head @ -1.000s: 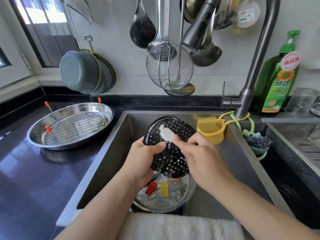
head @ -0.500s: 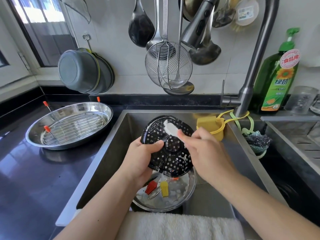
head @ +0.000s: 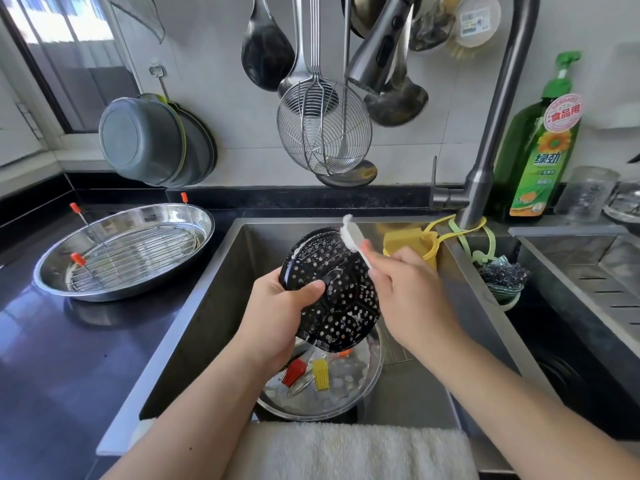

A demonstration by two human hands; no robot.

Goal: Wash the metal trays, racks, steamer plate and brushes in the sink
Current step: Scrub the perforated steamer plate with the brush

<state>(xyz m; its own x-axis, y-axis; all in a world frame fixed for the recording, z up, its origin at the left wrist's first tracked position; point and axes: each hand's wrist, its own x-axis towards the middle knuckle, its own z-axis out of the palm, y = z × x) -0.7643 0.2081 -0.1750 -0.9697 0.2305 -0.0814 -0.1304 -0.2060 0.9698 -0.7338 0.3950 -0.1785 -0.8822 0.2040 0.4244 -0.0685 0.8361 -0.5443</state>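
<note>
Steel sink [head: 221, 306]: left hand [head: 277, 323] grips steamer plate [head: 332, 289]; right hand [head: 405, 292] grips brush [head: 351, 233].

Bright daylight from window [head: 62, 46] at upper left. Glare on tray [head: 131, 233] rim and dark counter [head: 52, 358]. Soft shadow inside sink [head: 214, 306]. Strong wide-angle bending at edges. Slight motion blur on brush [head: 351, 233]; overall mild softness.

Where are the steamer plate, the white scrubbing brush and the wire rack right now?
steamer plate [head: 341, 306]: head view, on its perforated black face, lower half.
white scrubbing brush [head: 350, 233]: head view, on its white bristle head.
wire rack [head: 138, 252]: head view, on the middle bars, inside the tray on the counter.
</note>
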